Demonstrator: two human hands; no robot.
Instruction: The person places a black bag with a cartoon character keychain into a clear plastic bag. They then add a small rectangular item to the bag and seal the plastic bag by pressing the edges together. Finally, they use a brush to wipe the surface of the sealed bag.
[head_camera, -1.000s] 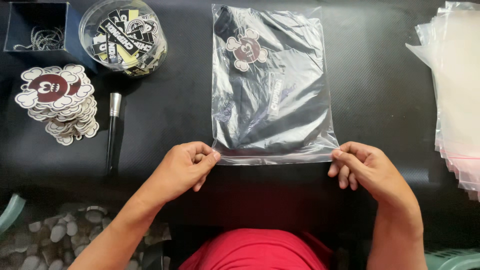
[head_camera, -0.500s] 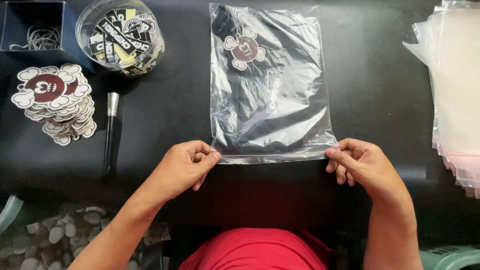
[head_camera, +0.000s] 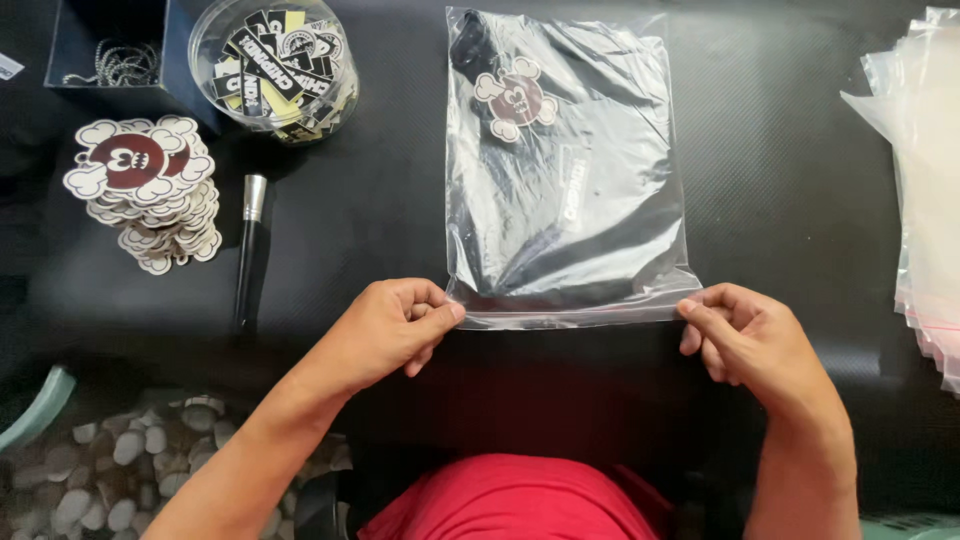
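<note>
**Both Hands Pinched the Bag's Near Edge**

Right there, the left hand (head_camera: 395, 325) pinched the near left corner of the clear plastic bag (head_camera: 565, 175), and the right hand (head_camera: 745, 335) pinched its near right corner. The bag lay flat on the black table (head_camera: 790, 180), a folded black garment (head_camera: 540, 210) inside. A sticker stack (head_camera: 145, 190) sat far left.

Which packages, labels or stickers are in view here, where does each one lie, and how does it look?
Clear plastic bag: table centre, rectangular, holds a dark folded garment and a skull-shaped sticker; left hand and right hand pinch its near corners.
Stack of cloud-edged white and dark red stickers: far left.
Round clear tub of black, white and yellow stickers: top left.
Pile of empty clear bags: right edge.
</note>
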